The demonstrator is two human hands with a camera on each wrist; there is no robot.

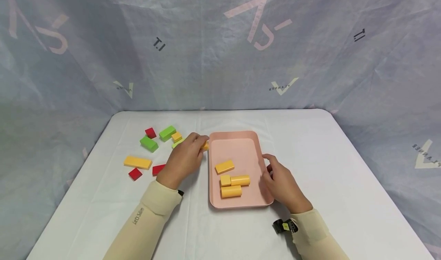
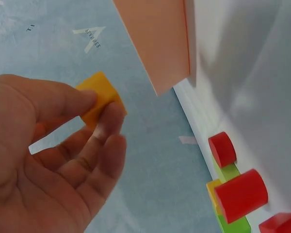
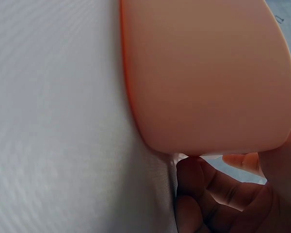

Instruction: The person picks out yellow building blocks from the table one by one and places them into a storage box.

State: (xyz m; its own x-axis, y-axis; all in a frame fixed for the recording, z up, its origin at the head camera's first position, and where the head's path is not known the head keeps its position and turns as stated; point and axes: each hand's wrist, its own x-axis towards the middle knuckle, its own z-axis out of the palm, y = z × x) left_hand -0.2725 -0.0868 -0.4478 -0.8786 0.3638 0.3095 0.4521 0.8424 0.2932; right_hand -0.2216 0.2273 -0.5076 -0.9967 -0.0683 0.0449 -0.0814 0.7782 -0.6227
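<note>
My left hand (image 1: pixel 184 158) pinches a small yellow block (image 2: pixel 103 99) between thumb and fingertips, just outside the left rim of a pink tray (image 1: pixel 232 151). In the left wrist view the block is raised, with its lower faces partly covered by the fingers. At the tray's right side, my right hand (image 1: pixel 284 181) holds the wall, thumb over the rim and the other fingers curled against the outside. Inside the tray lie a flat yellow block (image 1: pixel 224 167), a yellow cube (image 1: pixel 225 180) and two yellow cylinders, one (image 1: pixel 240 180) behind the other (image 1: pixel 231 192).
Left of the tray, on the white-covered table (image 1: pixel 103 210), lie green blocks (image 1: pixel 149 144), red pieces (image 1: pixel 135 174), a long yellow block (image 1: pixel 138 162) and a small yellow block (image 1: pixel 177 136). The left hand partly hides some. A grey printed cloth (image 1: pixel 206 61) hangs behind.
</note>
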